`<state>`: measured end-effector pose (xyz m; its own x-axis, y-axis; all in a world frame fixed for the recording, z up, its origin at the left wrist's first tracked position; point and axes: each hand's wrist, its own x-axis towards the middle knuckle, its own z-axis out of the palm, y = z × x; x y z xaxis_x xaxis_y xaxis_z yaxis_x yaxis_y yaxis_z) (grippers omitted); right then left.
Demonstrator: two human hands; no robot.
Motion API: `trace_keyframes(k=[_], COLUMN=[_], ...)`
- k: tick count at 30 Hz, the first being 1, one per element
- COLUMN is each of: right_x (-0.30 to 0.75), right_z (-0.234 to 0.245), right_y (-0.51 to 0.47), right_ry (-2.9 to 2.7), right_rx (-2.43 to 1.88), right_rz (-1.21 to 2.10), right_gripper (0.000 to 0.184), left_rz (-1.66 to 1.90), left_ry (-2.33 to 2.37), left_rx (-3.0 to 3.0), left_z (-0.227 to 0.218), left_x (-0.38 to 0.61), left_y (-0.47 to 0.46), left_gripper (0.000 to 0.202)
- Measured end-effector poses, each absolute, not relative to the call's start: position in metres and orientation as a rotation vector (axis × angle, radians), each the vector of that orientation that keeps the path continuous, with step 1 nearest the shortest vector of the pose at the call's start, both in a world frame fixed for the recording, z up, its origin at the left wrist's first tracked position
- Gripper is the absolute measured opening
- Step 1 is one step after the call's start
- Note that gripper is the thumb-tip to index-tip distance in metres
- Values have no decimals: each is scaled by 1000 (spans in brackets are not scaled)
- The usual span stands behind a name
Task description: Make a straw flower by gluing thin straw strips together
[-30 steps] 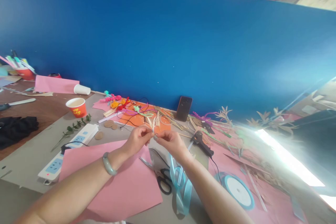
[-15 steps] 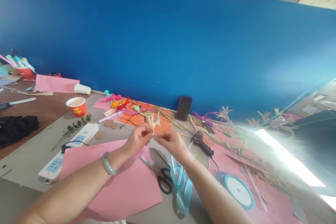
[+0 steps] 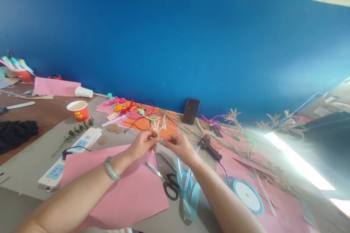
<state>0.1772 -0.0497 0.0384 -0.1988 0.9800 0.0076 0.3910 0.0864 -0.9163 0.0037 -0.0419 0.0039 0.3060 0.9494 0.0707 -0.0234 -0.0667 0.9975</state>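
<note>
Above the pink paper sheet (image 3: 128,189), my left hand (image 3: 144,142) pinches the base of a small pale flower with pointed, straw-like petals (image 3: 155,126). The petals point up and away from me. My right hand (image 3: 178,147) is closed in a pinch just beside it, fingertips almost meeting the left ones. A tiny greyish bit shows between the right fingertips, too small to name. Below the hands lie black-handled scissors (image 3: 171,191), partly on the paper. A loose light blue ribbon (image 3: 188,205) curls under my right forearm.
A glue gun (image 3: 211,149) and a ribbon spool (image 3: 247,197) lie to the right. On the left are a power strip (image 3: 56,171), a leafy sprig (image 3: 73,134) and a red paper cup (image 3: 81,113). A phone (image 3: 191,111) leans against the blue partition (image 3: 175,43).
The view has shifted slightly. Both hands keep their pinch at the flower's base, with the fingertips a little further apart.
</note>
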Motion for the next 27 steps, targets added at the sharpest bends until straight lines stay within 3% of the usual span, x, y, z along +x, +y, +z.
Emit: trace_keyframes(k=[10,27], right_x=[185,191], right_z=[36,29], right_y=[-42,-33], right_ry=[-1689,-1695], right_rx=[-1328,-1338], right_rz=[1202,1214], right_gripper=[30,24], left_rz=[1042,1113], left_ry=[901,973], left_rx=[1331,1272], left_z=[2,-7], left_x=[5,7], left_y=[-41,-35], left_gripper=[31,25])
